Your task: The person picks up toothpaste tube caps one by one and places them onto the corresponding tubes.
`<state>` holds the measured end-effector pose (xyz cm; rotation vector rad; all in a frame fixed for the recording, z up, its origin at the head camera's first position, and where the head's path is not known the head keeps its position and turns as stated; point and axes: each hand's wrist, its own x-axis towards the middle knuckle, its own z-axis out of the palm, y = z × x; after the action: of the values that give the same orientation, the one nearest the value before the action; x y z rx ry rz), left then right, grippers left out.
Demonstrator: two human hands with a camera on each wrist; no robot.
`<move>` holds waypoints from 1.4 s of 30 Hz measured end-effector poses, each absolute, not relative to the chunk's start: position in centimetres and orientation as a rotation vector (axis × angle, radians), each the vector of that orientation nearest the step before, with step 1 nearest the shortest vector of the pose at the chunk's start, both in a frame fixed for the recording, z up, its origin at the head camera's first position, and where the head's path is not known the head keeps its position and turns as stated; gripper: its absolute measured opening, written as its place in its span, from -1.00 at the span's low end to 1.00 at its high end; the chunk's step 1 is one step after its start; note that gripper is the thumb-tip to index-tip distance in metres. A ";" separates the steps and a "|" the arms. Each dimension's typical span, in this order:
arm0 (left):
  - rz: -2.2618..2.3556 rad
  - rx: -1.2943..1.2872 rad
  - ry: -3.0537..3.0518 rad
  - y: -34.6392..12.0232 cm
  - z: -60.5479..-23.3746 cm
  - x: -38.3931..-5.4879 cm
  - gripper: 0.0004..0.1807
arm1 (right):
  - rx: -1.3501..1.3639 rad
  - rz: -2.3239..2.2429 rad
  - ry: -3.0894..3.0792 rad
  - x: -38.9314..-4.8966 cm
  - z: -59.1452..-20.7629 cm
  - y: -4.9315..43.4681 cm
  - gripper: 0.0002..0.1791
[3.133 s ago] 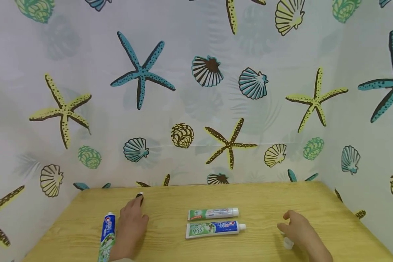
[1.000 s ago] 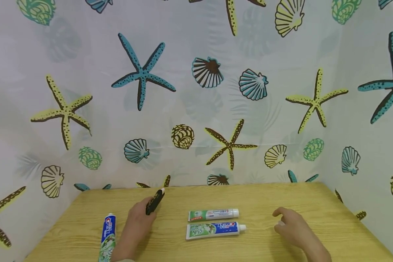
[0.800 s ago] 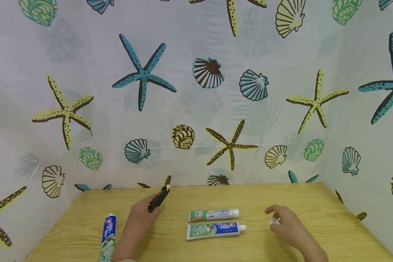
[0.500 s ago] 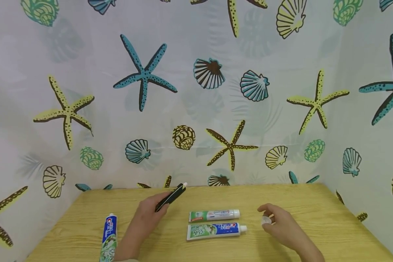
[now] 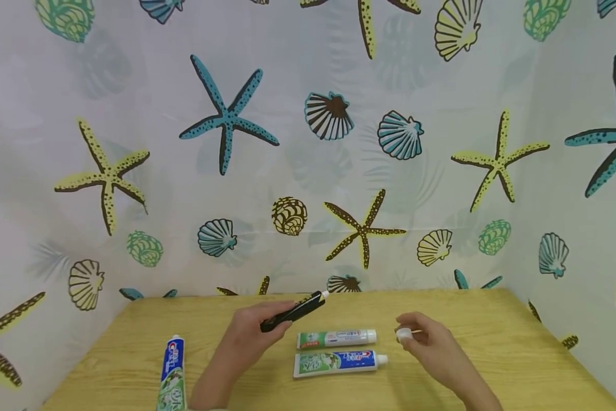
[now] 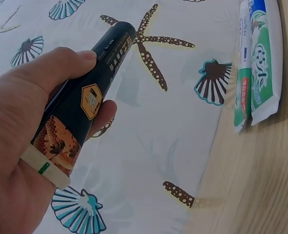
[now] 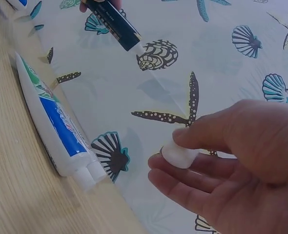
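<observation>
My left hand (image 5: 248, 337) grips a black toothpaste tube (image 5: 294, 311), held above the table and tilted up to the right, its bare white nozzle (image 5: 325, 294) pointing away from the hand. Seen in the left wrist view, the tube (image 6: 88, 97) has a honeycomb picture and a pale crimped end near the palm. My right hand (image 5: 436, 351) pinches a small white round cap (image 5: 404, 334) between thumb and fingers, also raised. In the right wrist view the cap (image 7: 180, 153) sits below and right of the nozzle, with a gap between them.
Between the hands lie a green-and-white toothpaste tube (image 5: 337, 338) and, nearer, a Crest tube (image 5: 335, 363). Another Crest tube (image 5: 172, 374) lies at the left of the wooden table (image 5: 266, 394). A shell-patterned cloth (image 5: 308, 171) hangs behind and along the sides.
My left hand has lifted the black tube from the back left and swung it rightward. The right hand has picked up the white cap and moved left, so both are closer together.
</observation>
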<state>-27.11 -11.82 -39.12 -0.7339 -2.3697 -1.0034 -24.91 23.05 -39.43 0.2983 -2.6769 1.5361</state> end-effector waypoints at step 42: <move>-1.219 -1.159 -2.418 -7.5 -37.8 -25.4 -0.70 | 0.254 1.983 -2.413 -23.8 -38.6 19.9 -0.69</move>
<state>-25.41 -7.50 -37.80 -1.1590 -2.4183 -1.2195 -23.79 19.93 -38.59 0.2542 -2.4131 1.9828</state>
